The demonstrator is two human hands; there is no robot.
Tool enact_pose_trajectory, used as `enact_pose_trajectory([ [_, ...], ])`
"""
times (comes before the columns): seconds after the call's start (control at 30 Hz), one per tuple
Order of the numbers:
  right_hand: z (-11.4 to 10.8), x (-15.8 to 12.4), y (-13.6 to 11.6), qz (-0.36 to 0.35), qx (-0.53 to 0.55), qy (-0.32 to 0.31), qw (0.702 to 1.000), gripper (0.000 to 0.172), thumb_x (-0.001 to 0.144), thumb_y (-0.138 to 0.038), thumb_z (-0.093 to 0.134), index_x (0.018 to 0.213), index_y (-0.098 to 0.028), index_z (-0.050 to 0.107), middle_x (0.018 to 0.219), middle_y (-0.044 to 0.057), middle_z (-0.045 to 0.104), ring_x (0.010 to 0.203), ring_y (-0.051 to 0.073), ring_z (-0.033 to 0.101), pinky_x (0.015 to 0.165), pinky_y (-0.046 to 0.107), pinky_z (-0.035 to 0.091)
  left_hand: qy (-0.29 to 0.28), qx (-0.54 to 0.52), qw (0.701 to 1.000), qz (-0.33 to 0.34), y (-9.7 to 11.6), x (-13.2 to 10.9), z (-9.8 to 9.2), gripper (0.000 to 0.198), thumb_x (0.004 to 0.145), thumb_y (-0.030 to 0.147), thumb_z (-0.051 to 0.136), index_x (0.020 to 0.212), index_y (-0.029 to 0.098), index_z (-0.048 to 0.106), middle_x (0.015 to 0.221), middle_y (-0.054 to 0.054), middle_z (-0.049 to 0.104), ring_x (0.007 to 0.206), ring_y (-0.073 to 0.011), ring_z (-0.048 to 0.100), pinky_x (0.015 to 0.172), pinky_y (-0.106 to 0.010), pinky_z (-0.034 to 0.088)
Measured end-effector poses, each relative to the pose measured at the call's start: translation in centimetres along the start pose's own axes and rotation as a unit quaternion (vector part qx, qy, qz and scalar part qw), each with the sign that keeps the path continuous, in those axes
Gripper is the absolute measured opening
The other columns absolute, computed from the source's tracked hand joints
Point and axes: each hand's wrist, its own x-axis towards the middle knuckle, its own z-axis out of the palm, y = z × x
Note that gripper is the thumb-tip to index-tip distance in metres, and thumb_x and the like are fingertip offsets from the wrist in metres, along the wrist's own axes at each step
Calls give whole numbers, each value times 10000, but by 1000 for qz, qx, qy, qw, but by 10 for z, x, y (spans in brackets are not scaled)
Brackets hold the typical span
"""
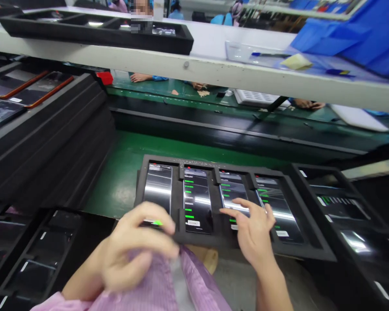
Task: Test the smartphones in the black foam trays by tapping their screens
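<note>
A black foam tray [214,239] on the bench before me holds several smartphones side by side, screens up. Green and white lines show on the second smartphone [196,198], which has a white label near its lower end. My right hand [254,229] is over the third smartphone [234,190], fingers apart; whether a fingertip touches the glass I cannot tell. Beside it lies the fourth smartphone [278,207], lit with green marks. My left hand [138,246], blurred, hangs with curved, parted fingers in front of the first smartphone [158,185], covering its lower part. Nothing shows in either hand.
Tall stacked foam trays [52,129] stand at left. More phone trays lie at lower left [35,259] and right [346,216]. A white shelf [207,69] crosses ahead, carrying a long black tray [100,36]. Beyond it, co-workers' hands [141,77] rest on a green bench.
</note>
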Motion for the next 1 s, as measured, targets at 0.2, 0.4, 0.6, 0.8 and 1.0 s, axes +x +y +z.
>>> enact_pose_trajectory([
  [0.2,-19,-26,53,110,-62,36,991,548,934,-374,202,777,-248,712,1016,72,576,951,219,497,1025,582,170,-234,150,959,65,-23,64,38,294,864,240,432,1062,245,650,1357,-108,453,1236,-308,396,967,-512,369],
  [0.4,-20,-17,61,96,-30,-75,992,480,935,-378,223,892,-311,696,1148,51,529,1141,235,441,1050,585,164,-251,229,938,73,-50,99,58,277,887,256,425,1036,292,655,1398,-59,426,1252,-307,365,987,-539,310],
  [0.6,-16,8,54,136,-49,-59,988,489,935,-386,201,995,-298,678,1174,76,494,1180,241,415,1069,580,165,-209,266,940,39,-62,121,56,333,899,237,364,1093,273,633,1415,-76,392,1257,-318,332,994,-571,270],
  [0.8,-29,-11,71,123,-37,45,991,531,934,-393,176,968,-281,695,1088,67,528,1069,230,478,1056,567,181,-223,254,940,51,-45,99,50,330,874,255,407,1120,323,615,1434,-71,357,1271,-307,316,988,-539,288],
  [1.0,-35,-32,90,141,-34,92,985,581,926,-418,161,889,-232,710,1027,88,550,1001,248,487,1023,578,197,-185,272,943,40,-34,64,43,361,879,239,373,1143,326,603,1407,-90,393,1239,-320,342,946,-559,306],
])
